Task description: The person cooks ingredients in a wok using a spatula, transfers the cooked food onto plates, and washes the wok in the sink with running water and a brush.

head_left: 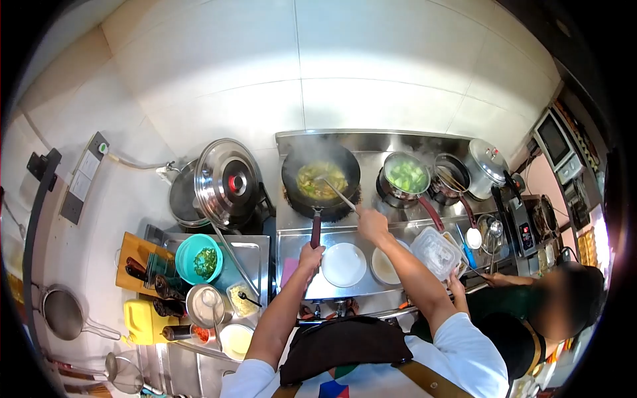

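A black wok (292,169) sits on the stove with steaming yellow-green food (322,180) in it. My left hand (310,256) is closed round the wok's dark red handle (316,229). My right hand (373,225) grips the handle of a metal ladle (340,194), whose head rests in the food. Just in front of the wok, between my forearms, lies a white plate (344,264). Beside it another pale round dish (386,266) is partly hidden by my right forearm.
Right of the wok stand a pan of green vegetables (407,175), a smaller pan (451,176) and a pressure cooker (486,161). A co-worker (511,308) at the right holds a plastic container (436,254). On the left are a lidded pot (229,182) and a turquoise bowl (190,255).
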Motion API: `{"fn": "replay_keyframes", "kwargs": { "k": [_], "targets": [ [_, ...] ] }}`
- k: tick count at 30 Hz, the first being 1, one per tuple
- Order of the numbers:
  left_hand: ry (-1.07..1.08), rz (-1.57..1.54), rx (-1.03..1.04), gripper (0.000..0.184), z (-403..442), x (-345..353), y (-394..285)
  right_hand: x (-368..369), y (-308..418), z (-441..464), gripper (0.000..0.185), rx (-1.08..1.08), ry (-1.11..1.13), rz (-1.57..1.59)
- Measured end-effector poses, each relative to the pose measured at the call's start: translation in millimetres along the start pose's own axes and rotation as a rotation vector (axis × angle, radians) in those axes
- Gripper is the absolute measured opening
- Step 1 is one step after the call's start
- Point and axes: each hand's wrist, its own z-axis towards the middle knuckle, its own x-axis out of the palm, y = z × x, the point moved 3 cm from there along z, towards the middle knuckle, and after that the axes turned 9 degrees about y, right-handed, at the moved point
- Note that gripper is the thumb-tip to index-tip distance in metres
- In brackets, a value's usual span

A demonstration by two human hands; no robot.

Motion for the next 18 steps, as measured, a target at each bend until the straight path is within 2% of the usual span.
{"fn": "replay_keyframes", "kwargs": {
  "k": [1,4,5,6,8,9,10,11,12,13,15,16,18],
  "targets": [
    [-0.001,0.005,-0.003,0.027,1,-2,0,0,-3,2,0.031,0.010,0.014,-0.028],
    [0.047,-0.238,0.048,0.045,-14,-8,3,2,-24,-4,0.032,0.062,0.122,-0.133],
    [0.040,-0.212,0.032,0.058,-24,-18,0,4,-30,-8,0.032,0.068,0.054,-0.101],
    [-0.036,-0.209,-0.042,0.059,-49,-29,-15,0,-28,-15,0.029,0.033,-0.002,-0.073],
    [-0.235,-0.027,0.178,0.055,-27,-77,22,14,-40,-16,0.032,0.057,0.031,0.038],
    [-0.333,0.017,0.297,0.046,-28,-104,27,19,-43,-20,0.039,0.042,0.036,0.079],
    [-0.443,0.048,0.341,0.027,-33,-134,25,25,-46,-21,0.044,0.060,0.078,0.108],
    [-0.633,0.151,0.360,0.021,-63,-156,-9,28,-46,-25,0.047,0.060,0.103,0.153],
    [-0.701,0.117,0.444,0.017,-61,-195,-3,31,-46,-27,0.046,0.061,0.099,0.166],
    [-0.865,0.202,0.453,0.016,-77,-222,-17,32,-47,-29,0.046,0.067,0.092,0.178],
    [-1.080,0.445,0.289,0.018,-80,-295,-8,28,-41,-32,0.044,0.052,0.074,0.219],
    [-1.083,0.447,0.166,0.023,-74,-331,11,30,-40,-31,0.043,0.010,0.044,0.225],
    [-0.893,0.603,-0.239,0.039,-74,-375,25,32,-41,-31,0.042,-0.065,-0.022,0.237]
  ]
}}
